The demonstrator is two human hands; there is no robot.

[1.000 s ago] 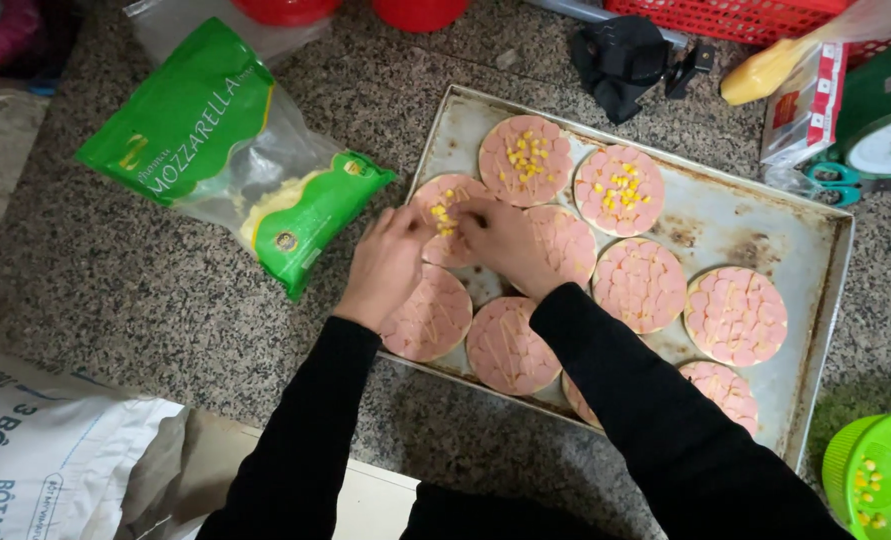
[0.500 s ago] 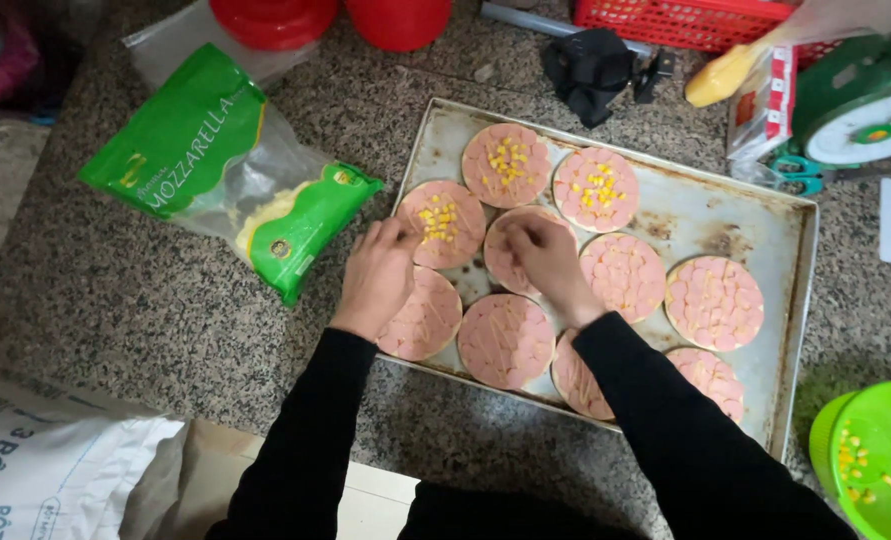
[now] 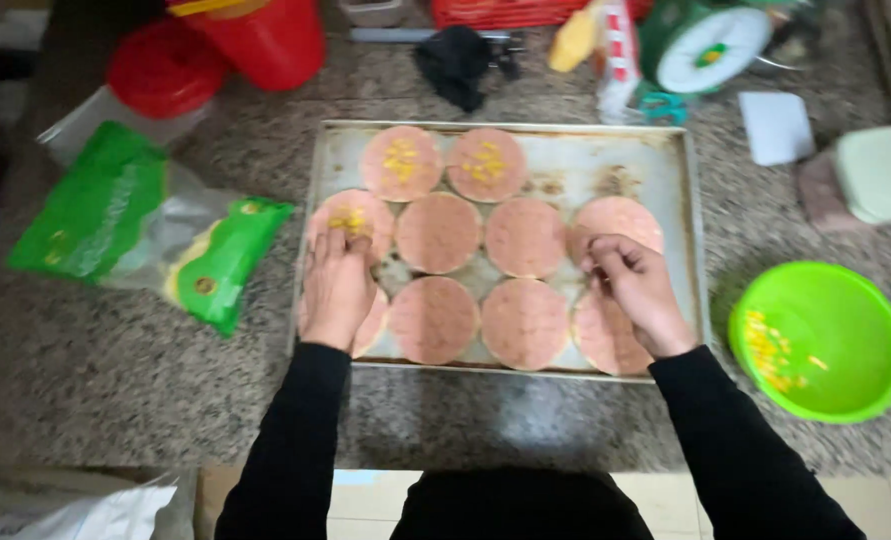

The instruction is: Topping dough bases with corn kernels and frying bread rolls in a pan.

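A metal baking tray (image 3: 665, 180) on the granite counter holds several round pink slices. Three slices at the left carry yellow corn kernels, among them one (image 3: 400, 160) at the back. My left hand (image 3: 337, 285) rests on the tray's left side, fingertips touching the slice (image 3: 353, 215) with corn. My right hand (image 3: 633, 290) hovers over the tray's right side with its fingertips pinched together above a bare pink slice (image 3: 620, 218); whether it holds kernels I cannot tell. A green bowl (image 3: 820, 340) with corn kernels stands to the right of the tray.
A green and clear cheese bag (image 3: 145, 235) lies left of the tray. Red containers (image 3: 255, 35), a dark cloth (image 3: 455, 60), a kitchen scale (image 3: 710, 45) and a pale box (image 3: 880, 175) line the back and right. A white sack (image 3: 95, 515) sits at the lower left.
My right hand has moved from the tray's middle to its right side. The view has shifted, so the green bowl now shows fully. My left hand stays at the left slices.
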